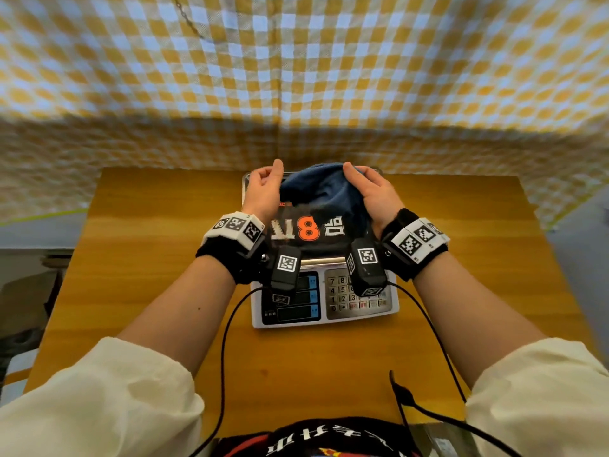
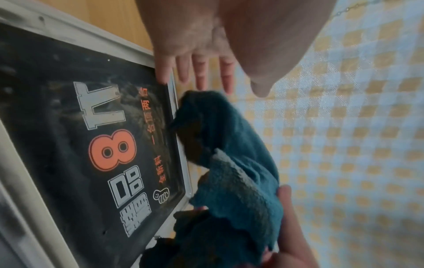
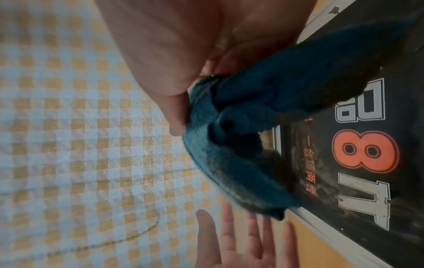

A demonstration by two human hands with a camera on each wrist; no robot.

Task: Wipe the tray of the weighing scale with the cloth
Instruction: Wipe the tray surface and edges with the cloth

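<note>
Pinching the cloth [image 1: 324,189] in our right hand [image 1: 374,196], thumb on top, we bunch it to form a wiping pad. Keypad [image 1: 357,293]: nearest us, below the tray [image 1: 296,230]. Cloth: over the tray's far right part. Left hand [image 1: 265,189]: loose, holding nothing, at the tray's far left corner, likely steadying it.

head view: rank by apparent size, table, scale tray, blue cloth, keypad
1. table, largest by far
2. scale tray, partly hidden by the cloth and wrist cameras
3. blue cloth, held bunched in the right hand
4. keypad, partly hidden, so close to the cloth; unsure.
</note>
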